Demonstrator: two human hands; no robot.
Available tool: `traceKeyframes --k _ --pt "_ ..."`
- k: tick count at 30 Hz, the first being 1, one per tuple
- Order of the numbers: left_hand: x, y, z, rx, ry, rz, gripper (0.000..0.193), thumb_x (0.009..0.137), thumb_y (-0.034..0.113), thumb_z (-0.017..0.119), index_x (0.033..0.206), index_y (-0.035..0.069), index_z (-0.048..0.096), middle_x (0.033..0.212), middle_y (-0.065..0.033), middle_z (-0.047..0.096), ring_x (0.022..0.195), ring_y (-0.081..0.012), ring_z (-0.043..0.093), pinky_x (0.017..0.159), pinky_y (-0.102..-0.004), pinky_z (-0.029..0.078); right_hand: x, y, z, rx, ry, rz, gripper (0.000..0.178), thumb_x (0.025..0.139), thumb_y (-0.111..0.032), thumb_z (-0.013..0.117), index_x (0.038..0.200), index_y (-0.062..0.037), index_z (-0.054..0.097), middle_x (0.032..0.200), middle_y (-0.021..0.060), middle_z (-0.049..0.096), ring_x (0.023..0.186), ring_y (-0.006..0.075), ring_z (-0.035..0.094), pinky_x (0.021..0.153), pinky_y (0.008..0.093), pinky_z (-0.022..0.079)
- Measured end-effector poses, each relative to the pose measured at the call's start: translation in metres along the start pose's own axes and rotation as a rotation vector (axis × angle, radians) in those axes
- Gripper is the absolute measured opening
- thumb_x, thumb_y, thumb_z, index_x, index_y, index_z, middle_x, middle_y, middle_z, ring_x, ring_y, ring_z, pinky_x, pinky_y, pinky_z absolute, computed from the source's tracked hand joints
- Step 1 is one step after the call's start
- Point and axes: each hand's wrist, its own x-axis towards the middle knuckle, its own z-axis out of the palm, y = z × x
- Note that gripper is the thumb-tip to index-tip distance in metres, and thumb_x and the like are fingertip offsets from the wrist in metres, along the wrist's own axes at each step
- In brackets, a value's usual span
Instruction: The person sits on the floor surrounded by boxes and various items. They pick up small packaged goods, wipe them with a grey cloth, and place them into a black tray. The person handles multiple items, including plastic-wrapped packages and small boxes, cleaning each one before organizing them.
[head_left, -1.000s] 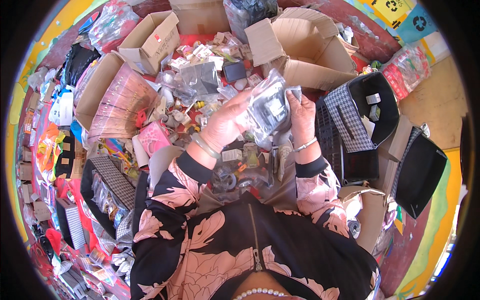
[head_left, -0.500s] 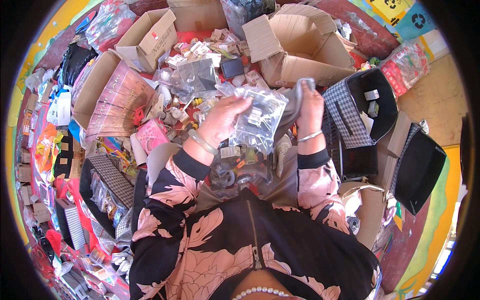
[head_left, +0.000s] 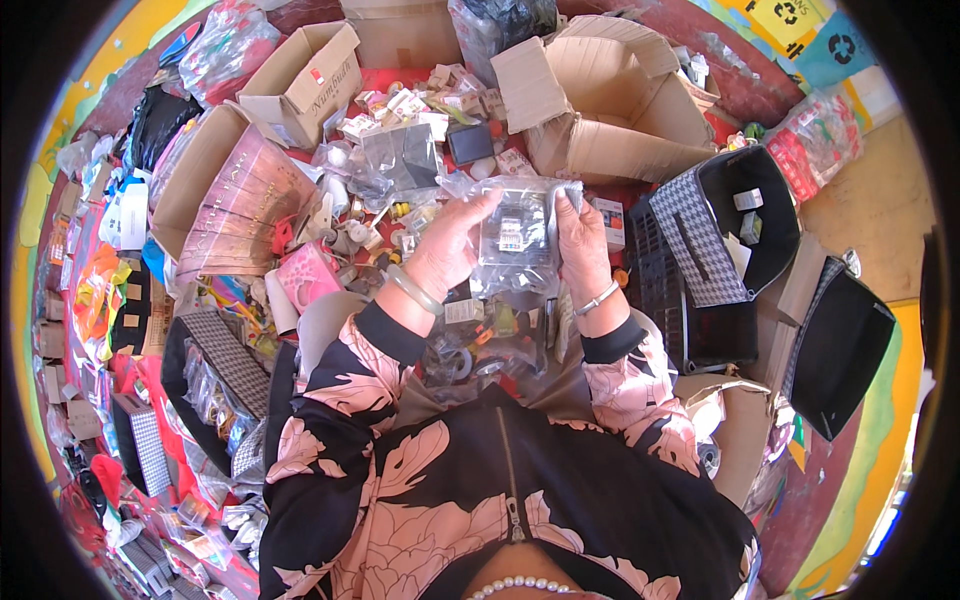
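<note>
In front of my chest, a clear plastic bag (head_left: pixel 500 277) with a pale label inside is held up. My left hand (head_left: pixel 447 243) pinches its left edge between thumb and fingers. At the bag's right edge, my right hand (head_left: pixel 583 243) is closed on a grey cloth (head_left: pixel 573 188), mostly hidden by the fingers and pressed against the plastic. Whether those fingers also grip the bag, I cannot tell. Below, between my legs, another clear bag (head_left: pixel 480 350) lies over rolls of tape and small parts.
Small boxes and loose parts are heaped ahead around a dark flat case (head_left: pixel 470 143). A large open carton (head_left: pixel 630 140) stands far right, with a checked fabric bin (head_left: pixel 715 235) nearer. A pink printed carton (head_left: pixel 235 200) leans at the left, and a black crate (head_left: pixel 660 270) is at the right.
My right hand has come down and left to the bag's edge, drawing the grey cloth in with it. The bag now faces up flatter and its label shows more plainly.
</note>
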Motion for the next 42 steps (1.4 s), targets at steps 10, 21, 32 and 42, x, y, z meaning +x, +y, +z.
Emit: traceKeyframes --k 10,21,32,42 --pt "-0.004 0.005 0.002 -0.005 0.03 0.12 0.036 0.09 0.031 0.049 0.107 0.0 0.052 0.098 -0.0074 0.059 0.086 -0.0153 0.059 0.075 -0.0288 0.05 0.016 -0.02 -0.02 0.134 0.327 0.087 0.032 0.09 -0.035 0.048 0.084 -0.0055 0.058 0.073 0.0004 0.057 0.064 0.0106 0.051 0.059 0.0257 0.042" --pt "-0.003 0.005 0.002 -0.004 0.154 0.183 0.033 0.09 0.028 0.049 0.107 -0.001 0.051 0.1 -0.0092 0.058 0.09 -0.0176 0.058 0.076 -0.0314 0.049 -0.006 -0.001 0.006 -0.357 -0.102 -0.009 0.025 0.087 -0.025 0.056 0.095 -0.0021 0.062 0.083 -0.0008 0.06 0.076 0.0066 0.051 0.07 0.0223 0.041" --pt "0.0 0.03 -0.012 -0.219 0.242 0.509 0.035 0.091 0.033 0.045 0.111 0.003 0.047 0.103 -0.01 0.057 0.091 -0.0229 0.058 0.082 -0.0405 0.048 0.014 -0.013 -0.034 0.107 0.2 0.086 0.038 0.088 -0.036 0.051 0.104 -0.0012 0.054 0.093 0.0088 0.06 0.081 0.0174 0.059 0.071 0.0302 0.049" --pt "0.001 -0.011 0.008 -0.143 0.041 0.496 0.041 0.095 0.031 0.035 0.119 -0.001 0.042 0.116 -0.0108 0.051 0.105 -0.0175 0.051 0.092 -0.0299 0.039 0.001 0.02 0.021 0.476 0.018 0.084 0.032 0.082 -0.026 0.061 0.108 -0.0078 0.055 0.105 0.0019 0.058 0.095 0.0154 0.054 0.086 0.0325 0.044"
